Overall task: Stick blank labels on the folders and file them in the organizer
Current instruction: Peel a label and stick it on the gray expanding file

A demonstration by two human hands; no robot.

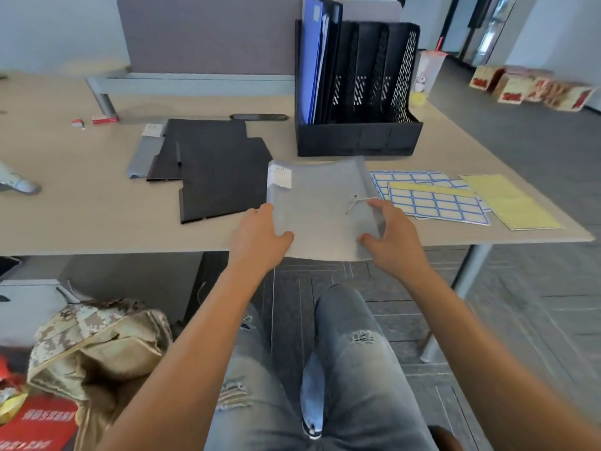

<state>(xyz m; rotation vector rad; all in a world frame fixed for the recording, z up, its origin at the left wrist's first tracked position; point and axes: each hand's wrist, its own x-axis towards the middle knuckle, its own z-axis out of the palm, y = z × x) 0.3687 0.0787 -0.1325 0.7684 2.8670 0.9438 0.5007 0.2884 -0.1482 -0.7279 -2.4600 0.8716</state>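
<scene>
Both hands (pixel 260 239) (pixel 395 237) on grey folder (pixel 320 209) — organizer (pixel 357 138) behind.

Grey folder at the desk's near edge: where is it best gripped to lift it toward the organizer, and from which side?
Probably by its two long side edges near the bottom, coming from the person's side. The grey folder lies flat with its near end past the desk edge, so fingers can slip under. The left hand and right hand already flank it there.
</scene>
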